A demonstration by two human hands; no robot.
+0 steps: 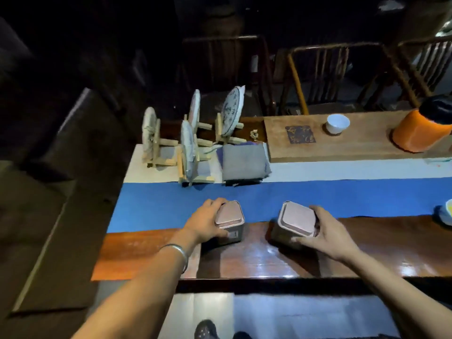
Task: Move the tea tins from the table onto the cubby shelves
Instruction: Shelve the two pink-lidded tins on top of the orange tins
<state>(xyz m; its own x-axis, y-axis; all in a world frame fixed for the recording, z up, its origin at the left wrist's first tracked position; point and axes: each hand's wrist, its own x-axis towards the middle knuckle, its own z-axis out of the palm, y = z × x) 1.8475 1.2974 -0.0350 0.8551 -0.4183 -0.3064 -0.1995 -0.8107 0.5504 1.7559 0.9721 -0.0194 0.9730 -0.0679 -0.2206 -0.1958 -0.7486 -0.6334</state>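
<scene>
Two square tea tins with pale pink lids stand on the dark wooden table (269,260), near its front edge. My left hand (205,223) grips the left tin (230,216) from its left side, thumb at the front and fingers round the back. My right hand (325,233) grips the right tin (297,221) from its right side, and this tin leans a little to the left. A silver bangle sits on my left wrist. No cubby shelves are in view.
A blue runner (318,196) crosses the table behind the tins. Several wrapped tea cakes on wooden stands (188,152) and folded grey cloths (244,165) stand beyond it. A wooden tray (342,140) holds a white cup (337,123) and an orange jar (420,128). Wooden chairs (325,77) stand behind.
</scene>
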